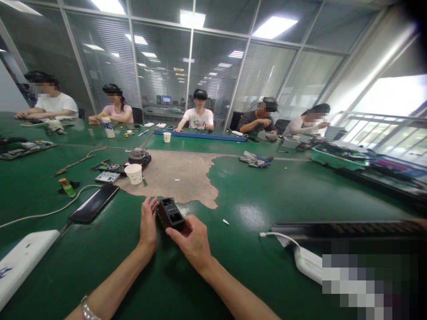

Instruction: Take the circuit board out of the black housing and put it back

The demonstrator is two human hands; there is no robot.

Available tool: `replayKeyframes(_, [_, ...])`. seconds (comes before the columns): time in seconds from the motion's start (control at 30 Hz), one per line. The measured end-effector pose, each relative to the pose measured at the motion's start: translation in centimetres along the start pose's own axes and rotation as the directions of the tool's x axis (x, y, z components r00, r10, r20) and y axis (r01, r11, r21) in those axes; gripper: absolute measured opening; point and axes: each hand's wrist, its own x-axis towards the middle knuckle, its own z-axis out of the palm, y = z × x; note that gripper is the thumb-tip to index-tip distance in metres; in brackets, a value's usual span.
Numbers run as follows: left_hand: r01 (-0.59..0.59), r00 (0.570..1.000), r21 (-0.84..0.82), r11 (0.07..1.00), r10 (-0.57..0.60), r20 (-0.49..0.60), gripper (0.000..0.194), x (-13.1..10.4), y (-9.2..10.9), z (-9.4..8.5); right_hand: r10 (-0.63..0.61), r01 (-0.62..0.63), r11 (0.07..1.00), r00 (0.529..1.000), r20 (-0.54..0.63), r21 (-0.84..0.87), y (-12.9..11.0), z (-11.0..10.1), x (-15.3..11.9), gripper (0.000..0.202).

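at the bottom edge, nearest the camera, a silver bracelet (pixel 88 309) circles the left forearm (pixel 115 275). the black box (pixel 171 212), with socket-like openings in its upper face, is just below and left of the frame's middle, tilted in the hands. the right hand (pixel 193 238) pinches its lower right end between thumb and fingers. the left hand (pixel 149 222) is unclenched, fingers up along the box's left side; whether they touch it i cannot tell. left of the hands a dark phone (pixel 95 203) lies on the green table (pixel 240 244), near a white power strip (pixel 28 258) at lower left. above the hands, a paper cup (pixel 134 174) stands on a tan patch (pixel 178 171).
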Motion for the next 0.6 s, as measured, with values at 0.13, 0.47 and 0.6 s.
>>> replayKeyframes(0.13, [-0.012,1.0,-0.01,1.0,0.012,-0.005,0.061,0.3,-0.4,-0.3,-0.038,0.038,0.999,0.999,-0.034,0.005,0.1,0.5,0.5,0.03])
replayKeyframes(0.47, [-0.006,1.0,-0.025,1.0,0.005,-0.025,0.058,0.8,-0.8,-0.6,-0.07,0.069,0.997,0.997,-0.026,-0.03,0.2,1.4,1.4,0.026])
replayKeyframes(0.6, [-0.002,0.999,0.002,1.0,0.002,-0.045,0.057,1.1,-1.3,-0.6,-0.067,0.067,0.997,0.998,0.001,-0.047,0.5,1.7,1.7,0.024])
